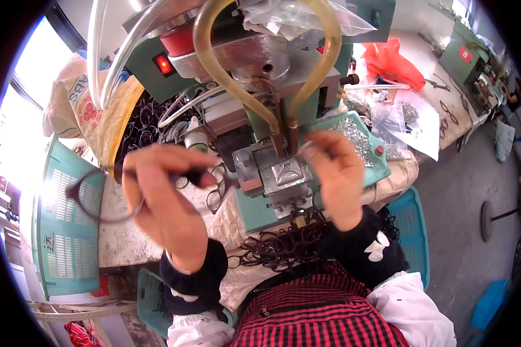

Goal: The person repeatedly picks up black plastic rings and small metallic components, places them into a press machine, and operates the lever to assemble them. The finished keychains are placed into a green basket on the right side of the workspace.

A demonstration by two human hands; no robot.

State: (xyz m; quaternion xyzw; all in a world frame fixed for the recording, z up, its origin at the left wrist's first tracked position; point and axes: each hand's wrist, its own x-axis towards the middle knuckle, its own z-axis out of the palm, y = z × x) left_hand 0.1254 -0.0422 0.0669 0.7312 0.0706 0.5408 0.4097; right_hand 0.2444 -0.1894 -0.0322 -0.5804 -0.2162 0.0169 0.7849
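Glasses frame (pixel 74 191): dark-rimmed, blurred, in the left hand, left of the machine (pixel 237 61)
Left hand (pixel 162 188): fingers closed on the frame
Right hand (pixel 338 176): fingers curled beside the copper tips (pixel 278 143); cannot tell whether it grips anything
Metal block (pixel 287 173): below the tips
Frame pile (pixel 278 248): dark, at the bench's near edge
Green tray (pixel 380 172): silvery bits, right of the block
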